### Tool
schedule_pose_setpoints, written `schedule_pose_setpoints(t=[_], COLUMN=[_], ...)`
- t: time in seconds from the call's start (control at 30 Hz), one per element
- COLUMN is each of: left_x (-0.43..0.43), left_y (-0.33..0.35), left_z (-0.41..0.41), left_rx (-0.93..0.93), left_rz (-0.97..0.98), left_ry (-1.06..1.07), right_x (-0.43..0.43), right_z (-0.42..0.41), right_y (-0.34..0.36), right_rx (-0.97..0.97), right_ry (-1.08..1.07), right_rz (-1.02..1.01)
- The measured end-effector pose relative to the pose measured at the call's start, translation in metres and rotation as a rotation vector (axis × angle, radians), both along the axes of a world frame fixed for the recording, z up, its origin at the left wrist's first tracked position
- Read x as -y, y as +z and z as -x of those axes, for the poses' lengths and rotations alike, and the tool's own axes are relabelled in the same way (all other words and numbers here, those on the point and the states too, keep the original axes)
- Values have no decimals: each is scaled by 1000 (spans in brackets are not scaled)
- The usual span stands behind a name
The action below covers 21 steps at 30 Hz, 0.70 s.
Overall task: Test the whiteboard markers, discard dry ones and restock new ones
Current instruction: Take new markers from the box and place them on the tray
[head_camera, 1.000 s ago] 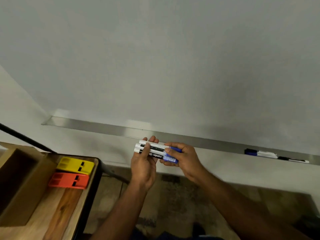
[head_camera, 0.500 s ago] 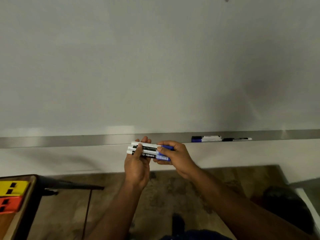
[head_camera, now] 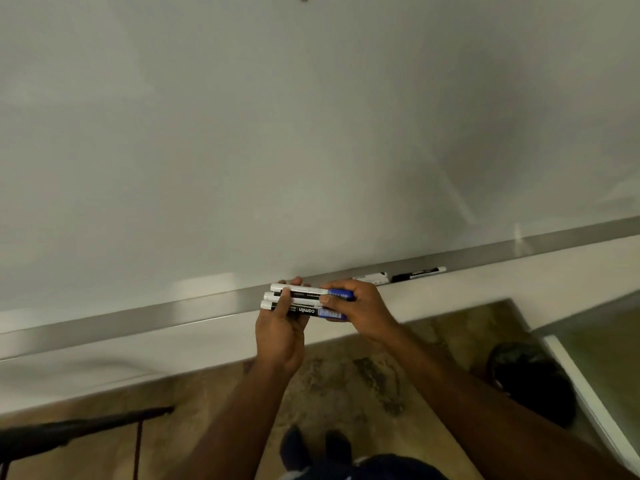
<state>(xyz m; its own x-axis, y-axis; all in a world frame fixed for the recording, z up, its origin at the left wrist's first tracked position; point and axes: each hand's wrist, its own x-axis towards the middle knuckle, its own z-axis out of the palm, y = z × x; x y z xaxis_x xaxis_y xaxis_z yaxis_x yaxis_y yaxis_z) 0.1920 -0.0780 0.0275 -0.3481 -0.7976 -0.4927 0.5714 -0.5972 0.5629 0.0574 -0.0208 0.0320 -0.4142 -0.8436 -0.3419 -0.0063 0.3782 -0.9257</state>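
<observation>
A pale whiteboard [head_camera: 311, 133] filled most of the view, its metal tray [head_camera: 138, 317] running along the bottom edge and climbing toward the right. Just in front of that tray, near its middle, the person held three markers [head_camera: 304, 301] stacked side by side as a flat bundle. Their long axis lay almost parallel to the tray — white tail ends to the left, blue caps [head_camera: 341, 295] to the right. The left hand [head_camera: 280, 330] gripped the barrels from below with the thumb laid across them; the right hand [head_camera: 362, 306] had its fingers curled over the capped ends. With the caps on the right hand's side, pulling one off would likely mean drawing it rightward along the axis while the left hand steadied the bundle. Further right on the tray lay two loose markers [head_camera: 401, 276] end to end — near the right hand but apart from it — and they could crowd a rightward pull. On the floor below sat a dark bag [head_camera: 530, 379] to the right and a dark stand leg [head_camera: 69, 427] to the left, both well apart from the hands.
</observation>
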Motion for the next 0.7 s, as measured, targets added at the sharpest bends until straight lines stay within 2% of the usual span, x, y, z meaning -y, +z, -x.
schedule_pose_setpoints(t=[0.13,0.33,0.7], left_x=[6,4,-13], left_y=[-9,-19,-34], left_z=[21,49,117], left_rx=[-24,2,37], left_rz=[-15,-12,-51], left_ry=[-42,-97,-78], right_x=[-1,-4,-12], right_z=[29,63,137], right_y=[-3,2,-5], right_rx=[-272,-464,-524], right_ry=[99,292,415], right_rz=[-43,-70,-58])
